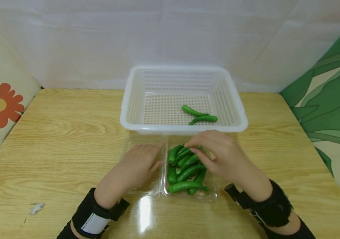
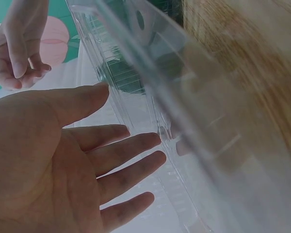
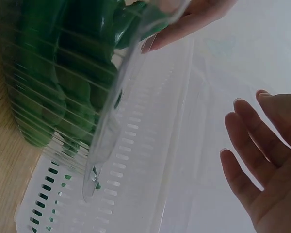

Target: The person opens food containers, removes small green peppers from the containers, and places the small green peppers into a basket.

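A transparent hinged plastic box lies opened out on the table, its right half filled with several green peppers. My left hand reaches over the box's left half, the lid, with fingers extended and nothing in them. In the left wrist view this hand's fingertips are right at the plastic edge. Above the peppers hovers my right hand, its fingers loosely bent. The right wrist view shows that hand holding nothing, higher than the box rim.
A white perforated basket stands just behind the box, with two green peppers on its floor. The wooden table meets a pale sheet at the back. Printed panels with flowers and leaves flank both sides.
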A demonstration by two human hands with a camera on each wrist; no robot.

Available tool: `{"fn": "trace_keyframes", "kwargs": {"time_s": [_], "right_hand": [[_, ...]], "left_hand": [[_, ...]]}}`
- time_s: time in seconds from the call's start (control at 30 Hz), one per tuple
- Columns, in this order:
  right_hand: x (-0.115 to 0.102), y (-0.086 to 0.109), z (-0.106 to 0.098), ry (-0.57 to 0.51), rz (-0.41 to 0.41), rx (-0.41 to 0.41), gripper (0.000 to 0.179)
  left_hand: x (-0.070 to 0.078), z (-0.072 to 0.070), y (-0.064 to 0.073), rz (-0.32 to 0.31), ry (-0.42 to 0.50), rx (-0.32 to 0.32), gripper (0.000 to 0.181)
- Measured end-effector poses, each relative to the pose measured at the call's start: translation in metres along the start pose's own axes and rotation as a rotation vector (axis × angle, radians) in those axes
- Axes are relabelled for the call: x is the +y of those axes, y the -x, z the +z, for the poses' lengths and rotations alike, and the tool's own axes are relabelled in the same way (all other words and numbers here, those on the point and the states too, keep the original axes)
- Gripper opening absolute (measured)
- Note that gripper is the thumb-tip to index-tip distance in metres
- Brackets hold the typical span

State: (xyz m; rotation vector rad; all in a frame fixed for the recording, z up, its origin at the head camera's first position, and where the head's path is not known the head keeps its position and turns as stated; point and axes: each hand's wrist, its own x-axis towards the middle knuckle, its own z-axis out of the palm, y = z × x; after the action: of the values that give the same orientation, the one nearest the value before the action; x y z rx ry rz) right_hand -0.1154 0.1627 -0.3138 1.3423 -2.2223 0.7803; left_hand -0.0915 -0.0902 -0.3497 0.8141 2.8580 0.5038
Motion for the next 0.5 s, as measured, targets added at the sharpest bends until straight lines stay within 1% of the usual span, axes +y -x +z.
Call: {"fn": "trace_keyframes", "kwargs": {"time_s": [0.23, 0.5], "right_hand": [[-0.0002, 0.0007, 0.0037, -0.002, 0.000, -0.023, 0.011], [-0.0005, -0.0001, 0.0066, 0.015, 0.005, -0.056, 0.017]], "left_hand": [[0.0004, -0.0006, 0.0004, -0.002, 0.002, -0.003, 0.060], [0.0003, -0.0003, 0.0006, -0.006, -0.006, -0.002, 0.061]]}}
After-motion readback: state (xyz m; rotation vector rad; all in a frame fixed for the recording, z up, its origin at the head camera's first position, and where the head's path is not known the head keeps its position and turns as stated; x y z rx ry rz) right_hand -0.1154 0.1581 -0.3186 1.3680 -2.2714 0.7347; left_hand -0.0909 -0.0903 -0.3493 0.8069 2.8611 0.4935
